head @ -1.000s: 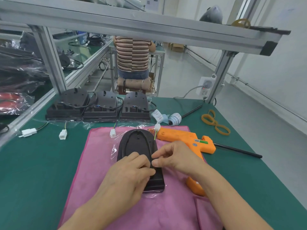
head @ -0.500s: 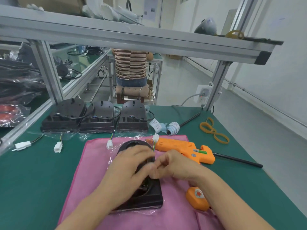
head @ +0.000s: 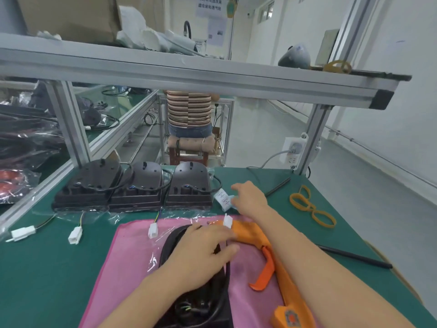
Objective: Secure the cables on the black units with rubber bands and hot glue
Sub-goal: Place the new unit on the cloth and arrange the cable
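Note:
A black unit (head: pixel 201 301) lies on the pink cloth (head: pixel 132 256) with its open side up, its black cable looped inside. My left hand (head: pixel 201 249) rests on top of it, fingers spread and loosely curved. My right hand (head: pixel 248 197) reaches forward over the table, fingers out, next to a white label roll (head: pixel 222 200). The orange hot glue gun (head: pixel 279 268) lies on the cloth under my right forearm. Yellow rubber bands (head: pixel 312 207) lie on the green table at the right. Three more black units (head: pixel 132 188) stand in a row at the back.
White connectors (head: pixel 75 235) on thin wires lie in front of the row. A black cord (head: pixel 354 256) runs across the table at the right. An aluminium frame post (head: pixel 314 136) with a socket stands at the back right. A person sits on a stool beyond the table.
My right hand left the unit and reached forward toward the label roll. The unit has been turned open side up, and my left hand stays on it.

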Available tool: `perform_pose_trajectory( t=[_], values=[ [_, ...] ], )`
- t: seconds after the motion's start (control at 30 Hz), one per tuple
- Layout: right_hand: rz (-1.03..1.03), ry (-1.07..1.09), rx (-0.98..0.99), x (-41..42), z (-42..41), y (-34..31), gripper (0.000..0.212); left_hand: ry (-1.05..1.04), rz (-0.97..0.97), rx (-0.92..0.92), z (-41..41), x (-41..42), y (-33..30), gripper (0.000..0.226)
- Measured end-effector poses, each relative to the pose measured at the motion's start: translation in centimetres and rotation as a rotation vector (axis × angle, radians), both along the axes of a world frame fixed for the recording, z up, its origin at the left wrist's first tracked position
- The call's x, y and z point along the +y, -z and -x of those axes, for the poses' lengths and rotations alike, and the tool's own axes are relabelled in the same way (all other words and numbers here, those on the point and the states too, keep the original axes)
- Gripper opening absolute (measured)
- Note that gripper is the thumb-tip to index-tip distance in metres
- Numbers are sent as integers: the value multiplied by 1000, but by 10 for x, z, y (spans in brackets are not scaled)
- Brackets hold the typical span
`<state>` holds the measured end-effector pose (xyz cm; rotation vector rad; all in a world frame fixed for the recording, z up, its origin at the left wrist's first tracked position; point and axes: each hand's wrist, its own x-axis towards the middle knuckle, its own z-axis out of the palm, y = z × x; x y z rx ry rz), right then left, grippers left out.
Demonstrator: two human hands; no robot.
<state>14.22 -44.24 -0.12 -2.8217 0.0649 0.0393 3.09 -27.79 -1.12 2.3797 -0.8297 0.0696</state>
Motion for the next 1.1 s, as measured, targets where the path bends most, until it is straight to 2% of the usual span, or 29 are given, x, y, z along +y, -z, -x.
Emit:
perform_pose_trajectory(
  t=[0.07, 0.17, 0.2, 0.27, 0.4, 0.5, 0.57, 0.77, 0.87, 0.93, 1.0, 1.1],
  values=[
    [59, 9, 35, 5, -11, 9, 40, -61, 236, 88, -12, -3, -12, 20],
    [5, 14, 5, 9, -16, 12, 6, -215, 389, 150, -36, -6, -24, 17],
    [-56, 15, -9, 9, -17, 13, 17, -255, 428, 170, -44, -6, -26, 18],
    [-205, 13, -15, 5, -14, 12, 21, -328, 489, 185, -61, -7, -26, 20],
    [-641, -11, -85, -8, 4, 5, 16, -375, 392, 146, -86, -9, -21, 43],
    [-772, -78, -93, -16, 19, -1, 28, -301, 298, 159, -98, -14, -17, 60],
    [-772, -131, -83, -17, 27, -4, 31, -246, 297, 191, -101, -17, -14, 60],
    [-872, -85, -157, -14, 37, -4, 7, -194, 441, 174, -102, -22, -3, 31],
    [-938, -19, -198, -12, 39, -1, 18, -220, 520, 171, -100, -23, -1, 24],
    [-894, -22, -255, -12, 40, 0, 25, -222, 544, 196, -97, -23, -2, 17],
    [-815, -57, -350, -13, 42, -2, 25, -244, 476, 185, -97, -23, -3, 6],
    [-706, -103, -463, -14, 44, -5, 7, -262, 293, 99, -99, -22, -5, 10]
  ],
)
